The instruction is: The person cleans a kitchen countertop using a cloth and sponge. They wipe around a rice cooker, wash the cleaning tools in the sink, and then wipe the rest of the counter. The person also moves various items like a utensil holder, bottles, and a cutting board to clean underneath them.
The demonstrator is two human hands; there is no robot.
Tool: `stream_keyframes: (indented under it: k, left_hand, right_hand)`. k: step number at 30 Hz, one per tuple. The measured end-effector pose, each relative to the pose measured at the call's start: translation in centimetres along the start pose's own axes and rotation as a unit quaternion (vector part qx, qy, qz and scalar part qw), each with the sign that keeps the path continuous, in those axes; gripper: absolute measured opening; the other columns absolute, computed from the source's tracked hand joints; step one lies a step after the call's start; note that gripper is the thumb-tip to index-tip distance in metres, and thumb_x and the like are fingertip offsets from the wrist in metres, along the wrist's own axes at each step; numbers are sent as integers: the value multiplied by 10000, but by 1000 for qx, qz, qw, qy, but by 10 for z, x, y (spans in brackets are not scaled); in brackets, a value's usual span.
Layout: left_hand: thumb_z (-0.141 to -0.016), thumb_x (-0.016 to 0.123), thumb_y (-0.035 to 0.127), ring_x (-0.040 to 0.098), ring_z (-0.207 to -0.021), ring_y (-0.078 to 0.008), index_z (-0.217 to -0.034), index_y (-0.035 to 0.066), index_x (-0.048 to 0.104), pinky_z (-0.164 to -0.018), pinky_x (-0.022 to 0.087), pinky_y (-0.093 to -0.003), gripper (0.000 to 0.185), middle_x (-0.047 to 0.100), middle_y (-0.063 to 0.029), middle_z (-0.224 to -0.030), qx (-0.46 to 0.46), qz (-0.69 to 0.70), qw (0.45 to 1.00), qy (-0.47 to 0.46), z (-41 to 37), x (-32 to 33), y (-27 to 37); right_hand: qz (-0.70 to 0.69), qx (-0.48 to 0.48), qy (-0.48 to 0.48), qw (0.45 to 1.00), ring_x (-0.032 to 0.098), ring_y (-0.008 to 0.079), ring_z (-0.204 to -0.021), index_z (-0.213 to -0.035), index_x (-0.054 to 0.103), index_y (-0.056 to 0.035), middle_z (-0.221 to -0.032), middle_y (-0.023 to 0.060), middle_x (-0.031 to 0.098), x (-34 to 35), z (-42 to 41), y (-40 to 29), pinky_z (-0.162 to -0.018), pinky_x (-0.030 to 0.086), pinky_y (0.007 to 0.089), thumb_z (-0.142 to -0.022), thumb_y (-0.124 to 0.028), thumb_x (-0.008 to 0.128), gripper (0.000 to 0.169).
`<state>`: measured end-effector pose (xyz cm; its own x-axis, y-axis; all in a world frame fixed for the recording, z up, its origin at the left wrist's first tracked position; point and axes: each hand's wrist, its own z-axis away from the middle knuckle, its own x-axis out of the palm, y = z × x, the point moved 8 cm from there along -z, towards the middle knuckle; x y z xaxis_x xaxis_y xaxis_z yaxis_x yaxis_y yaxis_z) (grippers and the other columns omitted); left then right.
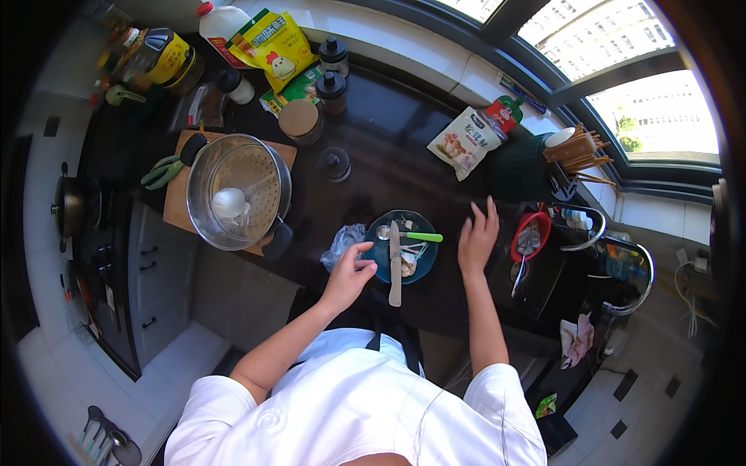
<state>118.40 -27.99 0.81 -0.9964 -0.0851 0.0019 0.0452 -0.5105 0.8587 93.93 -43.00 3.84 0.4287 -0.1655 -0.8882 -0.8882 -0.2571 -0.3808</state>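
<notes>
My left hand (348,272) is at the left rim of a dark blue plate (382,269), fingers apart and holding nothing. A knife (395,262) with a pale handle lies across the plate, its handle end jutting past the near rim. Beside it on the plate are a spoon with a green handle (424,237), what looks like a garlic bulb (408,265) and some small scraps. A crumpled clear plastic bag (342,246) rests just left of the plate. Over the dark counter to the right, my right hand (479,239) is empty with spread fingers.
A pot with a perforated steamer insert (256,175), holding a white round item (229,203), sits on a wooden board (178,201). Jars, an oil bottle (166,58) and seasoning bags (469,140) line the back. A red strainer (531,233) is by the sink faucet (641,285).
</notes>
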Motion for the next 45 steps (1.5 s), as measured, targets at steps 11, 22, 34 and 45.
stream_keyframes:
  k: [11,22,34,45]
  left_hand:
    - [-655,865,173,514,-1165,-340,-1477,48,227,-975,468,-415,1048,367,-236,-1394,99,-79,940,318,-95,-102,24]
    - [-568,874,278,606,-960,-308,-1093,108,643,-888,435,-405,599,682,-89,-1015,232,-258,879,328,-138,-63,61]
    - [-521,874,229,547,-1014,-311,-1216,177,604,-928,434,-394,747,666,-66,-1044,264,-262,918,137,-188,124,81]
    - [-746,737,136,501,-1143,-322,-1292,63,519,-998,394,-397,593,580,-147,-1206,154,-254,938,181,-105,11,68]
  right_hand:
    - [-18,186,-120,975,281,391,-1384,-1463,333,-89,-1531,190,254,-12,179,60,-1123,263,451,-918,-139,573,597]
    - [-18,148,-87,985,290,386,-1383,-1455,361,-129,-1526,193,260,12,133,64,-1130,261,465,-938,-165,552,552]
    - [-46,166,-59,983,369,384,-1312,-1279,549,-91,-1414,186,404,-9,116,68,-1084,318,453,-920,-97,562,360]
    - [-407,371,-321,771,657,150,-668,-1204,478,22,-857,109,668,76,175,8,-562,506,243,-996,-222,492,321]
